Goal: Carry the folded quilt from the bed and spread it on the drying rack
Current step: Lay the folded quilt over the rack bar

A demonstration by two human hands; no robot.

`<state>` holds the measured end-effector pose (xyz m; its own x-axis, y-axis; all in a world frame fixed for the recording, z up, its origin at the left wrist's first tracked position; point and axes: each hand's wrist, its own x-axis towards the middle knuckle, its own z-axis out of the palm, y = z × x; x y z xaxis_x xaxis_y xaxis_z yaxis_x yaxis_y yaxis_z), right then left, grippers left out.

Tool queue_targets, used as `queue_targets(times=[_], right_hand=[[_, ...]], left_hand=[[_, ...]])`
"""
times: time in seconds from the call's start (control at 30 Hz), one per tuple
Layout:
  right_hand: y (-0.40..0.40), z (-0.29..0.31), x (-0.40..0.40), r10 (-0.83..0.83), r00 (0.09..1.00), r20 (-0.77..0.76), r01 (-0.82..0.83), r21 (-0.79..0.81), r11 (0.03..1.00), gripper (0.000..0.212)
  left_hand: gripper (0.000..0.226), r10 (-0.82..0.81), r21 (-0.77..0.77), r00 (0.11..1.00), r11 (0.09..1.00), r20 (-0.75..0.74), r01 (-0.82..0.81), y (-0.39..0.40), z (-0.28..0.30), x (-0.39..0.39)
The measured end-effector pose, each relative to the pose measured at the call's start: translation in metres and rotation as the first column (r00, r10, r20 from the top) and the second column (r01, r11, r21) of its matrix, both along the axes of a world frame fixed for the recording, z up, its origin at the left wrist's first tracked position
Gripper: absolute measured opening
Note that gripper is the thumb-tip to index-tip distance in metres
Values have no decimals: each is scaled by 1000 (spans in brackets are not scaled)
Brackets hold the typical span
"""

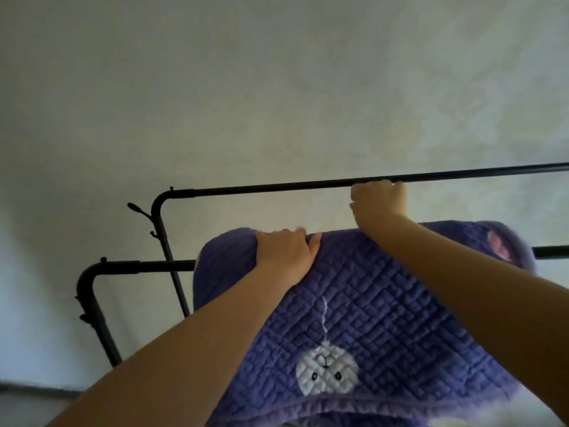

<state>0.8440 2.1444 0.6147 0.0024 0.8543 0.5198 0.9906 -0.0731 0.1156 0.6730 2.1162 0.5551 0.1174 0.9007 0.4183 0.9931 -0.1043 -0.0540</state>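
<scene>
A purple quilted quilt (385,303) with a white animal face lies folded over the near black bar of the drying rack (147,266). My left hand (286,254) grips the quilt's top edge near its left end. My right hand (377,204) reaches past the quilt, its fingers curled on the rack's far bar (261,187). The quilt hides most of the near bar.
A pale wall (277,87) stands close behind the rack. Short black hooks (138,209) stick out of the rack's left uprights. A dark strip of floor edge (30,389) shows at the lower left.
</scene>
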Motion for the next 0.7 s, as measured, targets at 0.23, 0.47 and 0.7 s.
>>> queue_targets(times=[0.23,0.47,0.7], right_hand=[[-63,-36,-19,152,970,-192,-190,-198,962,51],[-81,-36,-27,146,980,-133,-187,-382,905,83],[-80,-38,-33,55,984,-168,-117,-385,915,71]], left_hand=[[54,-38,-4,999,999,25,38,2,-1,-8],[55,-173,-132,985,977,-20,169,-7,8,-39],[54,-141,68,988,987,-63,145,-43,-29,-80]])
